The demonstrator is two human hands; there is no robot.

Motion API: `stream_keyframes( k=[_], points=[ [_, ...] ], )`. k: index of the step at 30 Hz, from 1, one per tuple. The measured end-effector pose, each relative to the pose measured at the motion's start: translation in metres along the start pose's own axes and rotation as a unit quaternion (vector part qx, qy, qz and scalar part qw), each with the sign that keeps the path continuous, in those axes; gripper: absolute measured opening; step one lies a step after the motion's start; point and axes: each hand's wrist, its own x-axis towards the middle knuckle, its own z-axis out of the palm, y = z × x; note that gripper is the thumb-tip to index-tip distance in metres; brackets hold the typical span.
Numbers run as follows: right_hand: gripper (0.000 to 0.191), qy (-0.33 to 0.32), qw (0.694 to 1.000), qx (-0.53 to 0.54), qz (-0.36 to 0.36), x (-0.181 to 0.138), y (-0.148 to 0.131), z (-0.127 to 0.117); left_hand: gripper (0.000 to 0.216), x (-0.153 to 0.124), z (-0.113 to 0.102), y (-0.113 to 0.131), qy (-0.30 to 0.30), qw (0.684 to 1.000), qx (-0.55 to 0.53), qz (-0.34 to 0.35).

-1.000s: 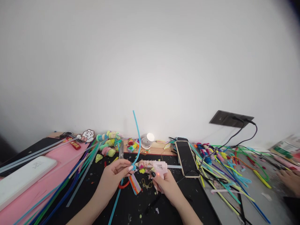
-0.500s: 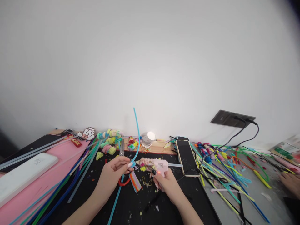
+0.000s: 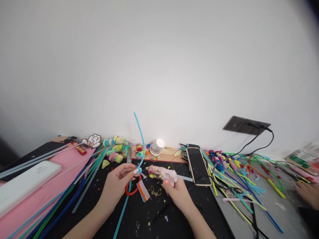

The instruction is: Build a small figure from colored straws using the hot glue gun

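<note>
Between the thumb and fingers of my left hand (image 3: pixel 119 182) is a blue pipe cleaner (image 3: pixel 141 136), coiled at the pinch with a long free end curving upward. My right hand (image 3: pixel 176 194) is wrapped round a pink hot glue gun (image 3: pixel 168 176), a clear glue stick (image 3: pixel 184 178) poking from its back. The gun's nozzle points left, a short way from the blue coil. Under my left hand lie scissors with red handles (image 3: pixel 131 192), partly hidden. A striped rainbow piece (image 3: pixel 144 191) rests beside them on the black mat (image 3: pixel 139 220).
A phone (image 3: pixel 198 166) lies right of the glue gun. Pipe cleaners (image 3: pixel 239 196) spread over the grey surface at right, more at left beside a white power bank (image 3: pixel 30 186). A paper cup (image 3: pixel 157 147) stands by the wall. Another person's hand (image 3: pixel 307 194) is at far right.
The glue gun's nozzle has drawn back from the blue coil and tilted up slightly. My left hand has shifted a little left, and the pipe cleaner's free end has swung left.
</note>
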Motion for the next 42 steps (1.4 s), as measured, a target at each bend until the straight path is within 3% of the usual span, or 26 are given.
stream_keyframes(
  k=[2, 6, 11, 14, 17, 21, 28, 35, 42],
  points=[
    [0.013, 0.013, 0.994, -0.104, -0.041, -0.001, -0.004, -0.004, 0.027, 0.0, -0.001, -0.002, -0.01, 1.0, 0.005, 0.002],
    [0.037, 0.016, 0.962, -0.263, -0.076, -0.004, -0.009, -0.005, 0.024, -0.001, -0.001, -0.004, -0.042, 0.999, 0.01, 0.002],
    [0.052, 0.016, 0.932, -0.353, -0.074, -0.008, -0.01, -0.003, 0.02, -0.005, 0.002, -0.001, -0.081, 0.996, 0.022, 0.004],
    [0.051, 0.038, 0.947, -0.298, -0.113, -0.009, -0.015, -0.005, 0.015, -0.007, 0.005, -0.002, -0.12, 0.992, 0.043, 0.007],
    [0.04, 0.03, 0.975, -0.168, -0.144, -0.009, -0.018, -0.002, 0.007, -0.011, 0.007, -0.003, -0.19, 0.98, 0.066, 0.01],
    [0.013, 0.017, 0.996, -0.001, -0.082, -0.009, -0.013, 0.007, 0.003, -0.017, 0.01, -0.003, -0.262, 0.961, 0.084, 0.008],
    [0.033, 0.034, 0.993, 0.112, -0.022, -0.005, -0.011, 0.013, 0.006, -0.014, 0.008, -0.004, -0.227, 0.97, 0.092, 0.012],
    [0.039, 0.052, 0.992, 0.118, -0.007, -0.005, -0.011, 0.012, 0.009, -0.014, 0.008, 0.0, -0.229, 0.967, 0.111, 0.026],
    [0.039, 0.009, 0.993, 0.117, 0.004, -0.005, -0.017, 0.012, 0.012, -0.018, 0.008, -0.001, -0.245, 0.963, 0.108, 0.021]
  ],
)
